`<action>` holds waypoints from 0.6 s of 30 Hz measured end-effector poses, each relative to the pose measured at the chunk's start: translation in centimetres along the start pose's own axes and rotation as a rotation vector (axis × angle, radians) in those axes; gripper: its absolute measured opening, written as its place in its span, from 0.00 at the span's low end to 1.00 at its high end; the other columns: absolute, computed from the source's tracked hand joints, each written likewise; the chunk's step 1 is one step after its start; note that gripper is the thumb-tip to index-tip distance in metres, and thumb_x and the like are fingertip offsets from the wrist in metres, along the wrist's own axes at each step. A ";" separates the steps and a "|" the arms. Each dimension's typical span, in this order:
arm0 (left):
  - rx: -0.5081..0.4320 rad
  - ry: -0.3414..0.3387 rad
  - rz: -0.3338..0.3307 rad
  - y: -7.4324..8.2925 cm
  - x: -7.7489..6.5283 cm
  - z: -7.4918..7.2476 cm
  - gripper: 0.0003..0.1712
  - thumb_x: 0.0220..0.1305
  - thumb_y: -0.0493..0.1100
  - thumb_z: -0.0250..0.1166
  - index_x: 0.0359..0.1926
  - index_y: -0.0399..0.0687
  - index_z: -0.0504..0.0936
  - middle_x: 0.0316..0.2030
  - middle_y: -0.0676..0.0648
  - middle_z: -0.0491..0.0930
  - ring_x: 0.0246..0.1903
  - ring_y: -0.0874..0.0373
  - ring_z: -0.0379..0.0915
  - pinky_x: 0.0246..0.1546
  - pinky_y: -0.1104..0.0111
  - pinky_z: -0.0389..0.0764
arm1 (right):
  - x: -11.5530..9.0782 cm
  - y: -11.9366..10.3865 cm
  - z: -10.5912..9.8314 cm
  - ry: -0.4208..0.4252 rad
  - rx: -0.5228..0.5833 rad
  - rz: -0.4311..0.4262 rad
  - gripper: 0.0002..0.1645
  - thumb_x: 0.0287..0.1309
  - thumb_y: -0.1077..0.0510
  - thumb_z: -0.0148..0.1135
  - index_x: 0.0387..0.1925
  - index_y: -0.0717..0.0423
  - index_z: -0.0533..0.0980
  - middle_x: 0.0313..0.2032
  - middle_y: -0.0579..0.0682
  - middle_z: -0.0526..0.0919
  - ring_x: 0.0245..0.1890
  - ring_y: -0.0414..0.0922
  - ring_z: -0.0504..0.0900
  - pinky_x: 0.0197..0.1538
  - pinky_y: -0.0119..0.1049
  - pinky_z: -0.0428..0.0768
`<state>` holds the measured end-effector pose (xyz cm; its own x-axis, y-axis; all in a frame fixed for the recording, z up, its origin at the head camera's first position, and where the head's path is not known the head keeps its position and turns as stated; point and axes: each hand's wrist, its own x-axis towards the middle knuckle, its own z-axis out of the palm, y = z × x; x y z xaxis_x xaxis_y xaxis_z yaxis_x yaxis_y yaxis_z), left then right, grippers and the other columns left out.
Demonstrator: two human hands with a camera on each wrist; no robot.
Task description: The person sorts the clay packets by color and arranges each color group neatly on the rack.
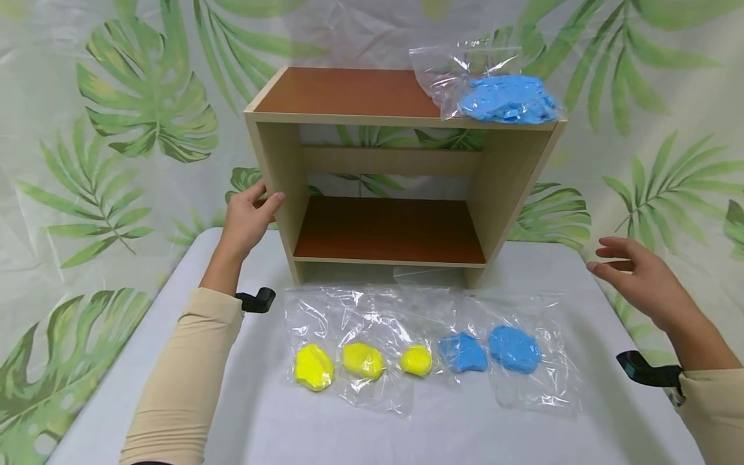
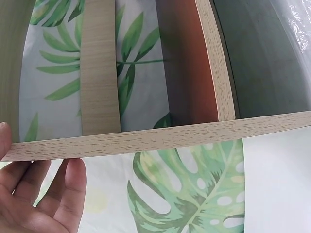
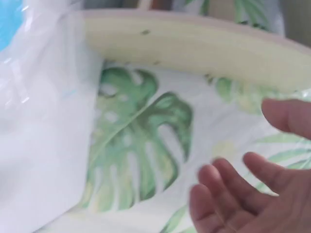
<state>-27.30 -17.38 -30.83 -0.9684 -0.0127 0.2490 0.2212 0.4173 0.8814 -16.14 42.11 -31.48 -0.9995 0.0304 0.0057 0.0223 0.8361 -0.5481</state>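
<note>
The wooden shelf stands upright toward the far end of the white table. I see the left hand gripping the front edge of its left side, thumb one side, fingers the other. Over to the right, well apart from it, the right hand hangs half open, loosely curled, holding nothing. A clear bag of blue clay rests on the shelf's top right. Nearer me, bagged yellow lumps and blue lumps lie in a row; leafy cloth hangs behind.
</note>
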 end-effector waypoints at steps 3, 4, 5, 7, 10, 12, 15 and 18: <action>0.024 0.002 -0.002 0.1 0.0 0.0 0.30 0.72 0.52 0.56 0.72 0.51 0.68 0.68 0.42 0.72 0.62 0.47 0.76 0.39 0.83 0.78 | -0.2 1.4 0.7 -0.114 -0.029 0.003 0.48 0.74 0.45 0.48 0.74 0.73 0.39 0.65 0.78 0.61 0.61 0.75 0.64 0.46 0.44 0.81; 0.037 0.003 -0.002 0.1 0.0 0.0 0.30 0.72 0.52 0.56 0.71 0.51 0.69 0.67 0.42 0.72 0.61 0.47 0.76 0.39 0.82 0.78 | -0.3 1.8 1.0 -0.149 -0.035 0.012 0.50 0.74 0.45 0.48 0.74 0.74 0.37 0.65 0.79 0.61 0.61 0.76 0.64 0.48 0.53 0.81; 0.048 0.002 -0.001 0.1 0.1 -0.1 0.29 0.72 0.52 0.56 0.71 0.51 0.69 0.67 0.42 0.72 0.61 0.47 0.76 0.39 0.82 0.78 | -0.4 2.3 1.3 -0.181 -0.043 0.017 0.51 0.74 0.45 0.48 0.73 0.75 0.35 0.64 0.80 0.61 0.61 0.77 0.64 0.49 0.61 0.78; 0.069 0.000 0.001 0.2 0.2 -0.1 0.29 0.72 0.51 0.56 0.71 0.50 0.70 0.67 0.41 0.73 0.61 0.47 0.77 0.39 0.81 0.78 | -0.8 3.3 2.1 -0.235 -0.058 0.028 0.53 0.73 0.44 0.48 0.72 0.78 0.33 0.62 0.82 0.62 0.59 0.78 0.65 0.51 0.67 0.76; 0.083 0.000 -0.003 0.2 0.2 -0.2 0.29 0.72 0.51 0.55 0.70 0.49 0.70 0.66 0.41 0.74 0.60 0.46 0.77 0.41 0.79 0.79 | -1.1 4.6 3.4 -0.303 -0.083 0.048 0.56 0.73 0.43 0.48 0.71 0.81 0.31 0.60 0.83 0.65 0.57 0.77 0.69 0.49 0.64 0.79; 0.081 0.008 -0.005 0.2 0.1 -0.3 0.29 0.72 0.51 0.55 0.70 0.48 0.70 0.66 0.40 0.74 0.60 0.46 0.77 0.41 0.79 0.79 | -1.1 5.4 4.1 -0.343 -0.096 0.079 0.59 0.72 0.40 0.47 0.69 0.82 0.28 0.59 0.83 0.66 0.56 0.77 0.70 0.48 0.64 0.79; 0.082 0.022 -0.007 0.1 0.0 -0.3 0.29 0.73 0.51 0.55 0.70 0.48 0.70 0.66 0.41 0.74 0.59 0.46 0.78 0.40 0.79 0.78 | -1.0 6.3 5.2 -0.396 -0.150 0.145 0.64 0.70 0.34 0.47 0.68 0.87 0.31 0.58 0.84 0.67 0.55 0.76 0.72 0.47 0.63 0.80; 0.076 0.019 -0.015 -0.1 0.0 -0.1 0.29 0.73 0.51 0.55 0.71 0.51 0.69 0.67 0.43 0.73 0.60 0.47 0.77 0.40 0.78 0.77 | -1.2 7.0 6.3 -0.464 -0.201 0.202 0.67 0.66 0.29 0.46 0.66 0.90 0.38 0.58 0.84 0.67 0.55 0.76 0.72 0.47 0.63 0.81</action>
<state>-27.30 -17.56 -30.88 -0.9690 -0.0366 0.2444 0.1967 0.4844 0.8525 -14.96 44.47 -40.55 -0.8784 -0.0054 -0.4780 0.1733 0.9283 -0.3289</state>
